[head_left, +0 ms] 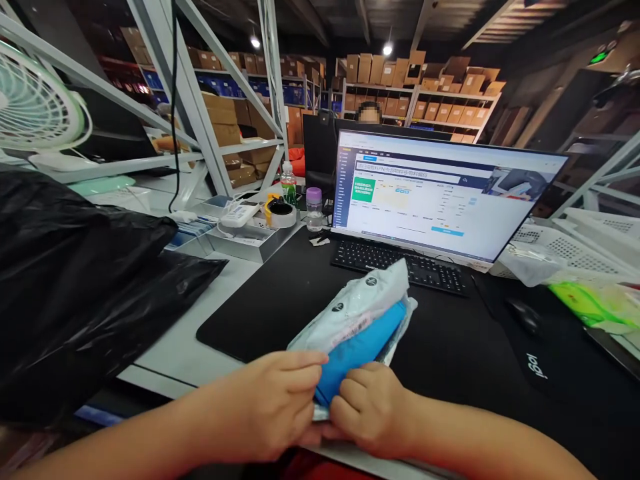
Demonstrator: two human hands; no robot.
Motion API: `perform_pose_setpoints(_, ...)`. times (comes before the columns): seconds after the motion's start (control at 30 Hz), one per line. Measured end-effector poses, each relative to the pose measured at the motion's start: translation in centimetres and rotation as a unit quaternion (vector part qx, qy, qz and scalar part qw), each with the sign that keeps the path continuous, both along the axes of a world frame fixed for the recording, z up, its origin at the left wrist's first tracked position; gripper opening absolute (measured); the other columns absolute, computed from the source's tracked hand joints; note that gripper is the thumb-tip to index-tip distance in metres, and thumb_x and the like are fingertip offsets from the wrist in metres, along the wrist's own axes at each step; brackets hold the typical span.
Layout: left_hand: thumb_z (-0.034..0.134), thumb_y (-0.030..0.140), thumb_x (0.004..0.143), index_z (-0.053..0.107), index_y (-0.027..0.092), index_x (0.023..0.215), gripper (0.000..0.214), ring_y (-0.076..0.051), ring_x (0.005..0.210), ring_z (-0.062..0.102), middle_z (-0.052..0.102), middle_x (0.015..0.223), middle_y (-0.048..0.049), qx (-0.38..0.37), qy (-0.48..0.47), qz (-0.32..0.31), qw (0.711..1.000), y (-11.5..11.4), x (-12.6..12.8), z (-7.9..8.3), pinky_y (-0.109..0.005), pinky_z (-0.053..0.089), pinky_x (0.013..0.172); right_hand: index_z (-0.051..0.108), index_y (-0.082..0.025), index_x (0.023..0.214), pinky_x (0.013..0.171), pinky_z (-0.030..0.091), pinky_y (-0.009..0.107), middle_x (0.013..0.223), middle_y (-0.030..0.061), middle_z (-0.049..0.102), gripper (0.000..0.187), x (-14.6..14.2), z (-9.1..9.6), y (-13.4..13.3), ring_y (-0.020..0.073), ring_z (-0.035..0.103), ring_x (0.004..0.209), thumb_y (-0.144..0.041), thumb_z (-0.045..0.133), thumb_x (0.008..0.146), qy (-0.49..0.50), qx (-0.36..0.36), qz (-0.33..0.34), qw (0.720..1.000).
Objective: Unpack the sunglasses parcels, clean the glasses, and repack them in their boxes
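Item: clear packet with blue contents, near end pinched in your left hand and right hand, lying over black desk mat before keyboard.

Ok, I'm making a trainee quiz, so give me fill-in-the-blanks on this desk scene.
The left hand and right hand grip a clear plastic packet with white and ____ contents.
It lies over a ____ desk mat.
The small clear bottle beside the lit flat monitor has a ____ cap.
Missing: blue; black; purple.

Bare forearms, left hand, right hand, short rounded fingers.
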State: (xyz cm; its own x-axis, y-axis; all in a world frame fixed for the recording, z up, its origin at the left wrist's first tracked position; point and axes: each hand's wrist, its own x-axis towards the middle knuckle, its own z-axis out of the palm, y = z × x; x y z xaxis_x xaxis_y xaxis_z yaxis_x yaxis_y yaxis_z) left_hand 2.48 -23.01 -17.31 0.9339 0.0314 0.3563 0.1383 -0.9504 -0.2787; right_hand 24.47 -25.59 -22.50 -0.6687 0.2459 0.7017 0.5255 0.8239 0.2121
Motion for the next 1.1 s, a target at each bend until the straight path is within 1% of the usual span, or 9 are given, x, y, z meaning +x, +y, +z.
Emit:
perform_pose_setpoints(0.13, 0.052, 0.013, 0.098, 0.061, 0.023, 0.065, 0.035, -0.013, 0.073, 0.058, 0.061, 0.064, 0.0031, 0.010, 0.007, 0.002, 1.000, 1.6, -1.0, -0.6, -0.028, 0.046, 0.112, 0.048, -0.020, 0.057, 0.047, 0.019, 0.033, 0.051, -0.0023, 0.042, 0.044, 0.4, 0.7, 0.2, 0.0130, 0.035, 0.047, -0.015, 0.043, 0.101, -0.025, 0.003, 0.010, 1.000)
perform_pose_setpoints(0.27, 0.054, 0.023, 0.099, 0.061, 0.023, 0.064, 0.035, -0.014, 0.078, 0.063, 0.065, 0.067, 0.0013, 0.025, -0.033, 0.029, 0.999, 1.7, -2.7, -2.0, -0.029, 0.052, 0.101, 0.048, -0.021, 0.059, 0.048, 0.018, 0.035, 0.051, -0.0020, 0.043, 0.043, 0.3, -0.4, -0.6, 0.0139, 0.037, 0.048, -0.023, 0.050, 0.102, -0.026, -0.025, -0.003, 0.999)
perform_pose_setpoints(0.43, 0.058, 0.042, 0.099, 0.062, 0.024, 0.068, 0.036, -0.012, 0.098, 0.066, 0.071, 0.075, 0.0034, 0.134, -0.179, 0.054, 0.973, 2.3, -3.2, -2.7, -0.029, 0.048, 0.105, 0.059, -0.019, 0.074, 0.052, 0.038, 0.025, 0.063, -0.0009, 0.061, 0.040, 2.4, 2.4, 1.3, 0.0113, 0.055, 0.054, -0.029, 0.041, 0.108, -0.022, -0.310, -0.003, 0.950)
perform_pose_setpoints(0.53, 0.054, 0.061, 0.096, 0.064, 0.025, 0.083, 0.040, -0.015, 0.109, 0.061, 0.075, 0.104, -0.0005, 0.181, -0.284, 0.115, 0.935, 2.7, -2.4, -3.1, -0.035, 0.042, 0.113, 0.065, -0.021, 0.117, 0.079, 0.051, 0.027, 0.107, 0.0065, 0.073, 0.021, 4.0, 6.2, 4.2, 0.0175, 0.069, 0.091, -0.019, 0.054, 0.100, -0.145, -0.407, -0.007, 0.902)
perform_pose_setpoints(0.7, 0.046, 0.092, 0.073, 0.043, 0.031, 0.138, 0.089, -0.032, 0.129, 0.056, 0.052, 0.145, -0.0124, 0.006, -0.495, 0.262, 0.829, 1.7, -2.1, -7.6, -0.054, 0.047, 0.108, 0.036, -0.021, 0.154, 0.100, 0.048, 0.043, 0.146, 0.0200, 0.052, 0.108, 3.6, 8.7, 7.3, 0.0371, 0.058, 0.122, -0.027, 0.091, 0.061, -0.325, -0.316, 0.011, 0.891)
perform_pose_setpoints(0.77, 0.040, 0.097, 0.070, 0.030, 0.026, 0.151, 0.108, -0.039, 0.135, 0.051, 0.043, 0.152, -0.0188, -0.156, -0.464, 0.291, 0.822, 0.8, -2.8, -10.5, -0.058, 0.046, 0.108, 0.037, -0.015, 0.152, 0.100, 0.047, 0.049, 0.145, 0.0245, 0.049, 0.108, 2.4, 8.1, 7.8, 0.0418, 0.056, 0.122, -0.034, 0.090, 0.060, -0.339, -0.260, 0.020, 0.904)
perform_pose_setpoints(0.83, 0.061, 0.091, 0.063, 0.019, 0.024, 0.158, 0.123, -0.043, 0.134, 0.051, 0.042, 0.153, -0.0217, -0.284, -0.343, 0.341, 0.828, 0.0, -3.4, -13.3, -0.059, 0.048, 0.107, 0.037, -0.012, 0.152, 0.096, 0.049, 0.052, 0.140, 0.0253, 0.052, 0.106, 1.1, 7.3, 8.3, 0.0428, 0.058, 0.116, -0.042, 0.086, 0.063, -0.344, -0.225, 0.034, 0.911)
perform_pose_setpoints(0.93, 0.089, 0.055, 0.055, 0.029, 0.025, 0.155, 0.120, -0.047, 0.132, 0.053, 0.052, 0.146, -0.0205, -0.297, -0.224, 0.380, 0.847, -0.7, -3.3, -15.8, -0.063, 0.048, 0.105, 0.034, -0.013, 0.153, 0.089, 0.052, 0.054, 0.130, 0.0228, 0.058, 0.109, -0.1, 6.9, 8.8, 0.0413, 0.060, 0.107, -0.047, 0.086, 0.063, -0.348, -0.217, 0.036, 0.911)
perform_pose_setpoints(1.1, 0.081, 0.034, 0.069, 0.052, 0.020, 0.132, 0.071, -0.035, 0.106, 0.070, 0.070, 0.120, -0.0154, -0.251, -0.255, 0.378, 0.854, 0.4, -2.1, -13.6, -0.045, 0.062, 0.085, 0.037, -0.016, 0.151, 0.094, 0.050, 0.055, 0.133, 0.0235, 0.055, 0.105, 0.4, 10.3, 8.6, 0.0425, 0.057, 0.115, -0.043, 0.086, 0.063, -0.303, -0.228, 0.017, 0.925)
